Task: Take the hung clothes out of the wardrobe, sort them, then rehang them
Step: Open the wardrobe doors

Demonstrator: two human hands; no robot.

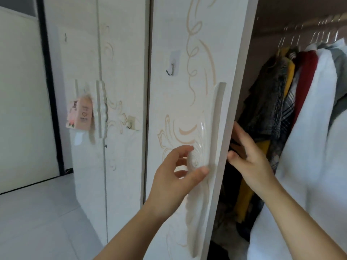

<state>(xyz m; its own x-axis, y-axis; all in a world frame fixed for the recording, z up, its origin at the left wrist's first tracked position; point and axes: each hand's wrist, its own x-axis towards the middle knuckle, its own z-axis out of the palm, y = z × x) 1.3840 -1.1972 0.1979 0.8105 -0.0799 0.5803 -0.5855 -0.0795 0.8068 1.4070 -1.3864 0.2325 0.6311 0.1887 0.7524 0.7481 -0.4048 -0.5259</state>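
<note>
While they hang, clothes [308, 102]: soft, light; I'd lift by hangers [293, 33];
Hands: left hand [174, 177] grips door handle [204, 147]; right hand [249, 158] flat, empty

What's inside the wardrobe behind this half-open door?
Clothes hang on a rail: a white garment nearest, then a red one, a yellow one, dark plaid ones. The door, its handle gripped by the left hand, covers the compartment's left side. Lower down is too dark to tell.

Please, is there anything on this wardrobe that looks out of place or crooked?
Yes, one thing. A pink box hangs tilted beside the handle of the closed doors on the left, an unusual place for it. The hung clothes look crowded but orderly, and nothing seems damaged.
</note>
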